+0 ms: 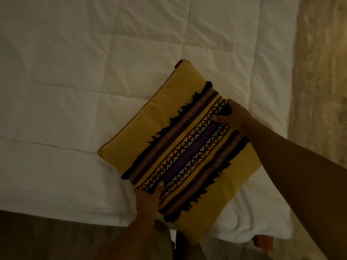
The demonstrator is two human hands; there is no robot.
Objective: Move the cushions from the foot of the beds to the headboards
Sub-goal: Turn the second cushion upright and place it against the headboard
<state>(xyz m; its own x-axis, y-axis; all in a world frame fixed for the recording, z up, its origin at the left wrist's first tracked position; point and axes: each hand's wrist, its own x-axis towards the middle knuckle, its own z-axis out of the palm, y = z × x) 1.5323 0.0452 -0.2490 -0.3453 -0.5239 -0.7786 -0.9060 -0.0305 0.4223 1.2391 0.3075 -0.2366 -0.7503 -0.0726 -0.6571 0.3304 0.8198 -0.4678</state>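
A square yellow cushion (pixel 150 121) with a woven purple band and dark fringes lies tilted over the near corner of a white quilted bed (pixel 75 81). My left hand (pixel 147 198) grips its near edge, thumb on top of the patterned band. My right hand (pixel 233 114) holds the opposite edge at the right, thumb pressed on the band too. The headboard is out of view.
The bed's near edge runs along the bottom, with dark floor (pixel 47 237) below it. A pale beige floor strip (pixel 319 91) runs along the bed's right side. Something small and orange (pixel 262 241) shows under the bed's near right corner.
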